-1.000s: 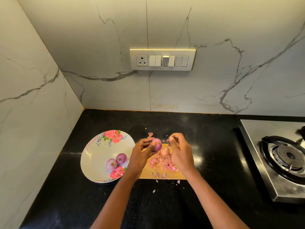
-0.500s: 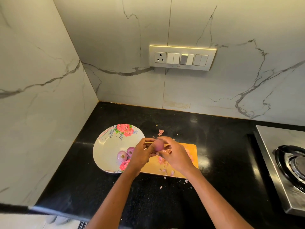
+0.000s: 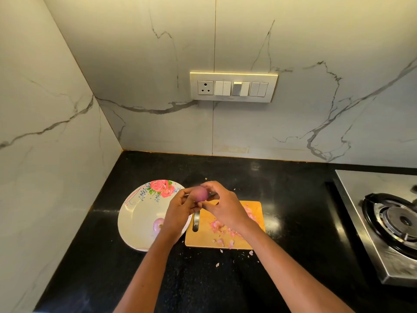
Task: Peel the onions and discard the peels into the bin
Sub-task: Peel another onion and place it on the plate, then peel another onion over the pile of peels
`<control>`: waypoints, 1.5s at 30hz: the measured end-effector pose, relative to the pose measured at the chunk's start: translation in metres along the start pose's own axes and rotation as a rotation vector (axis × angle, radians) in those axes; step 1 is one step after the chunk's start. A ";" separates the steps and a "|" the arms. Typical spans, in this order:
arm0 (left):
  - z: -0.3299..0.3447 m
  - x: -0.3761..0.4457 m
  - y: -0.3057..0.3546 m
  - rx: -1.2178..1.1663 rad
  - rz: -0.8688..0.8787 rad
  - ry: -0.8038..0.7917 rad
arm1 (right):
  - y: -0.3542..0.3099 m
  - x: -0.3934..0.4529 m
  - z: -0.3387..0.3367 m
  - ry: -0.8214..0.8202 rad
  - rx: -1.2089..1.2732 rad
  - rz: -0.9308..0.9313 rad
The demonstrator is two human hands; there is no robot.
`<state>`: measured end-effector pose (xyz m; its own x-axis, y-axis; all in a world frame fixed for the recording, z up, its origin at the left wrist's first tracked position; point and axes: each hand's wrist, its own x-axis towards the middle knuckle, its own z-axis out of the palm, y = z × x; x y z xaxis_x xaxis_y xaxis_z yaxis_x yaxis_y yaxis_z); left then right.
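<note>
Your left hand (image 3: 180,208) grips the onion (image 3: 199,193) above the plate (image 3: 135,213), at ten o'clock from the board (image 3: 255,240); your right hand (image 3: 225,205) pinches its skin. Loose peels (image 3: 220,227) could scatter onto the bench (image 3: 293,199), and no bin shows

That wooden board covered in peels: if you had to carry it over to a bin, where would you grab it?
Probably the cutting board by its left end, where a handle slot is cut through. It lies flat, so keep it level or the peels slide off.
</note>
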<state>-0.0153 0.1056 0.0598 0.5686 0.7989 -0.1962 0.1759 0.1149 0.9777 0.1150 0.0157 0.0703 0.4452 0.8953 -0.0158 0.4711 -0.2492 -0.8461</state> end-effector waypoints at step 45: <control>-0.109 0.035 -0.053 0.517 -0.082 0.116 | 0.006 0.065 0.086 -0.099 -0.229 0.119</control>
<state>-0.0920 0.1918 0.0093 0.4490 0.8629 -0.2321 0.6052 -0.1026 0.7894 0.0812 0.1040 0.0179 0.4362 0.8836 -0.1699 0.5846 -0.4218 -0.6931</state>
